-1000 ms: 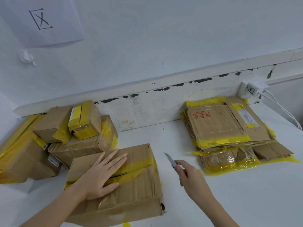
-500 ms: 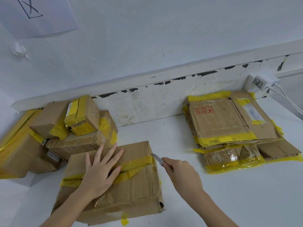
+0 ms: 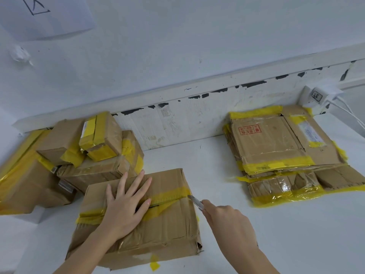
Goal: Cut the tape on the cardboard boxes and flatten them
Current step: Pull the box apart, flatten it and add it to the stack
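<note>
The box is sitting at the near middle of the white worktop, its long axis running roughly left to right and tipped a little up toward the right. A strip of yellow tape is crossing its top along that same line, over the seam between the flaps. The left hand is lying flat on the lid, fingers straight and spread, pointing away from the person and pressing down across the tape. The right hand is curling its fingers round a knife; the blade is pointing up and to the left, with the tip touching the right end of the tape at the box's right edge. To the left, a heap of taped boxes is leaning against the wall, just beside the box's far left corner. Well apart on the right, a stack of flattened boxes is lying on the worktop, near a white plug on the wall.
</note>
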Demonstrator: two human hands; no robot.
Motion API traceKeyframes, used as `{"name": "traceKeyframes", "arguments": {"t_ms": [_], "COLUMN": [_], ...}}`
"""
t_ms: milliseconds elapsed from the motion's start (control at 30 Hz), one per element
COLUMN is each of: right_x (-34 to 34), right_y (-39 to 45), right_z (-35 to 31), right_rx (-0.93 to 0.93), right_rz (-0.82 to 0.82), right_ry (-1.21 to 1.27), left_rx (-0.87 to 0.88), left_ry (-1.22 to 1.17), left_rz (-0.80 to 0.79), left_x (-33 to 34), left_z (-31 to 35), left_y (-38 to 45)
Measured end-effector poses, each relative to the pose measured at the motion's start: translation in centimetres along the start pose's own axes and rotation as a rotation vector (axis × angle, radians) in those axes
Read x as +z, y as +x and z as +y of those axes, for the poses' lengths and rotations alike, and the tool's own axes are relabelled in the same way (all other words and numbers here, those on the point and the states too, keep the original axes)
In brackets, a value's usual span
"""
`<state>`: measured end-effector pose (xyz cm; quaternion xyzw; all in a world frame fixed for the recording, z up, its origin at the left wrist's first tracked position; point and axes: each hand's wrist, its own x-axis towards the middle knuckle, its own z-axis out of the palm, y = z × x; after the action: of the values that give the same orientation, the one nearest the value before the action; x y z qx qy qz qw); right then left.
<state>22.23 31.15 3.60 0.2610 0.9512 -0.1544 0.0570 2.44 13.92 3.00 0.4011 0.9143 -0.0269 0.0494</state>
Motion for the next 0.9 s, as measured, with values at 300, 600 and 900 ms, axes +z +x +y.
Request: {"name": "traceKeyframes", "arguments": {"t_ms": [300,600,900], "right_x": [-0.3,4.4,9.4], "right_y": [-1.6,-2.1,2.5], "right_z": [-0.9,3.0,3.5], "right_rx": [0.028,0.199,0.26], "right_rz": [0.121,0.068,0.156], "right_ry": [0.017,0.348,0.023], "left_rx": [0.014,0.038,0.04], "left_ry": [-0.028,0.013,0.026], "left_rz": [0.009,-0.067,-0.108], "left_x": [-0.2,-0.8,-1.6], "left_z": [0.1,0.0,-0.4], "left_y": [-0.3,0.0,0.4]}}
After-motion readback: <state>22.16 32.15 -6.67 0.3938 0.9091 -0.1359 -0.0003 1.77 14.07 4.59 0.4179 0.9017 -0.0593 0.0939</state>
